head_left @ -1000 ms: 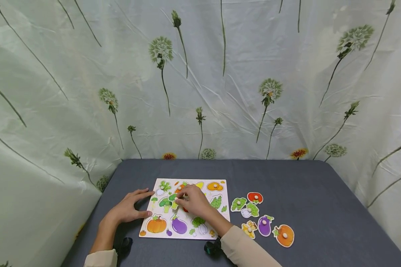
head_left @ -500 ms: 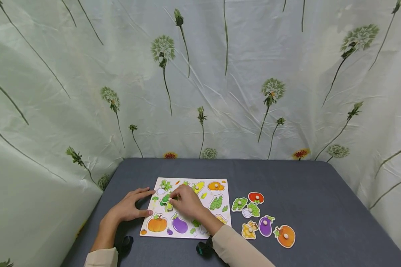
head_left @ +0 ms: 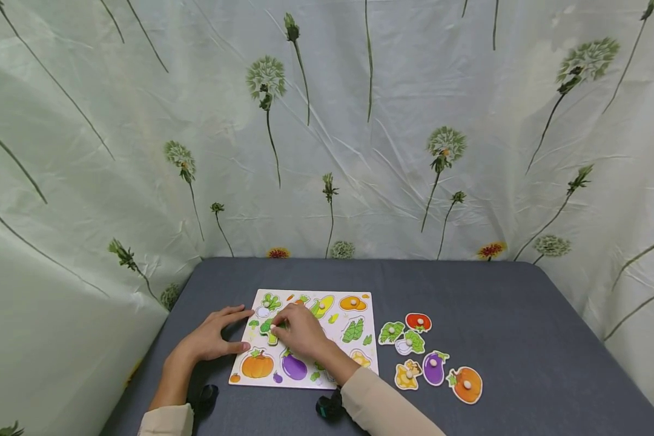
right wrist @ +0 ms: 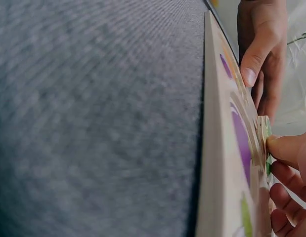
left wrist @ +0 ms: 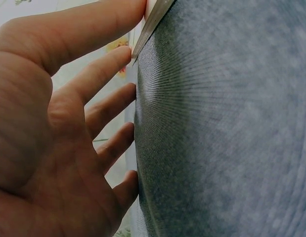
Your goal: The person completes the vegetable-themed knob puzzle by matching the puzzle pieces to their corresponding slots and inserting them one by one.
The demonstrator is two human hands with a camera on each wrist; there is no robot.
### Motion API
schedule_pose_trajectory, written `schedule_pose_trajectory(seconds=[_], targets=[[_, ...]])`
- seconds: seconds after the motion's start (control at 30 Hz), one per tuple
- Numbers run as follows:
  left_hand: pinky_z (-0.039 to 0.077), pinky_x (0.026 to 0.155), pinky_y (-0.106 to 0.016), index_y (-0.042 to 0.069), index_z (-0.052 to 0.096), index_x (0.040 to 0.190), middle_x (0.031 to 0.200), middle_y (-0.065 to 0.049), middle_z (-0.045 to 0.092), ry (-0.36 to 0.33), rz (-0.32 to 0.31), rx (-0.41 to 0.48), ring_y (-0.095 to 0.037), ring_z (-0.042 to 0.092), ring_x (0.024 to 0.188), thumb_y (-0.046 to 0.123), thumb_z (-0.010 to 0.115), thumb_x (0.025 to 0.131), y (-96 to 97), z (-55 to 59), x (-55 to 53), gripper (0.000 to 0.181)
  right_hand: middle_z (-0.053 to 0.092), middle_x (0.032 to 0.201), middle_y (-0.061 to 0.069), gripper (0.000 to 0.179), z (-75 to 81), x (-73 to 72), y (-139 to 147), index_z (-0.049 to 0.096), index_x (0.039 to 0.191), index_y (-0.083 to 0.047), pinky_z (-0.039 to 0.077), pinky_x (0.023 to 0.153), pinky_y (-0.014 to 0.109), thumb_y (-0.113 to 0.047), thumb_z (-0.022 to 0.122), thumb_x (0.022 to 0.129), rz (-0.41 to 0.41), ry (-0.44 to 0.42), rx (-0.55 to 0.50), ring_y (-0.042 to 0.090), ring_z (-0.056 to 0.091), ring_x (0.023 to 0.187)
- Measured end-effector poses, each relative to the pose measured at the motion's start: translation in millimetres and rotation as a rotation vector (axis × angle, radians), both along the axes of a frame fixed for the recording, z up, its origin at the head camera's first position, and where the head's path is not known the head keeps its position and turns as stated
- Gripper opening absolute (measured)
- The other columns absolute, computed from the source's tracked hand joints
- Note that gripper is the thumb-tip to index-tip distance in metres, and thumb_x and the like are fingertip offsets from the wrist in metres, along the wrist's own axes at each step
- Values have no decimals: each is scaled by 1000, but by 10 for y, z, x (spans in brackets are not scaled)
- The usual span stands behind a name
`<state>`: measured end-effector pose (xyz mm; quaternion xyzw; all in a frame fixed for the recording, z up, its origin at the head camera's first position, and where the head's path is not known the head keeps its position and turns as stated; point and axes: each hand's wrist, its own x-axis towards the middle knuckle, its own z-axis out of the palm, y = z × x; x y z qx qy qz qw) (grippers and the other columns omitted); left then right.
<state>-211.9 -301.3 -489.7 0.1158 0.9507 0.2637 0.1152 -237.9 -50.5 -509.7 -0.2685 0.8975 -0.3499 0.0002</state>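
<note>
My right hand [head_left: 302, 332] pinches the knob of a broccoli puzzle piece [head_left: 264, 326] over the left part of a white vegetable puzzle board [head_left: 366, 324]. In the right wrist view the piece [right wrist: 263, 131] sits close on the board's surface, thumb and fingertips at its face. My left hand [head_left: 212, 335] has its fingers spread, with the index finger and thumb touching the board's left edge. The left wrist view shows that hand [left wrist: 68, 128] with its thumb and index finger at the board's edge. My right hand and forearm hide the board's middle.
Loose knobbed pieces lie right of the board: a tomato [head_left: 417, 321], leafy greens [head_left: 389, 333], a bok choy [head_left: 414, 344], a yellow piece [head_left: 405, 381], an eggplant [head_left: 430, 374] and a pumpkin [head_left: 460, 393]. Corn [head_left: 324, 302] sits in the board. A patterned curtain [head_left: 381, 200] hangs behind the grey table [head_left: 496, 315].
My right hand has moved left with the broccoli piece, from the board's middle to the broccoli picture. My left hand has stayed at the board's edge.
</note>
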Motion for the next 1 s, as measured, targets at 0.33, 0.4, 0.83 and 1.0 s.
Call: schedule_pose_trajectory(seconds=[0.33, 0.4, 0.83, 1.0], targets=[[32, 107, -77, 22, 55, 151, 162, -19, 39, -6, 5, -2, -52, 31, 146, 48, 84, 80, 1, -4, -5, 81, 71, 100, -8, 9, -3, 32, -7, 82, 99, -21, 50, 89, 28, -26, 76, 94, -10, 16, 37, 9, 60, 99], [32, 107, -77, 22, 55, 151, 162, -19, 40, -4, 4, 0, -52, 31, 146, 48, 84, 80, -3, -4, -3, 80, 72, 100, -8, 9, -5, 35, -14, 82, 99, -21, 50, 89, 28, -26, 77, 94, -11, 22, 37, 10, 60, 99], [33, 107, -77, 22, 55, 151, 162, -19, 40, -7, 2, 2, -52, 31, 146, 47, 84, 81, -3, -9, -12, 80, 72, 104, -6, 12, -31, 47, 11, 81, 103, -19, 50, 92, 30, -25, 77, 93, -4, 14, -7, 11, 61, 103], [32, 106, -78, 22, 55, 150, 162, -19, 40, -6, -3, 12, -53, 29, 146, 46, 84, 81, -1, 2, -10, 79, 71, 104, -6, 16, -12, 61, 50, 80, 108, -19, 49, 87, 27, -26, 75, 95, 0, -20, -25, 7, 58, 98]])
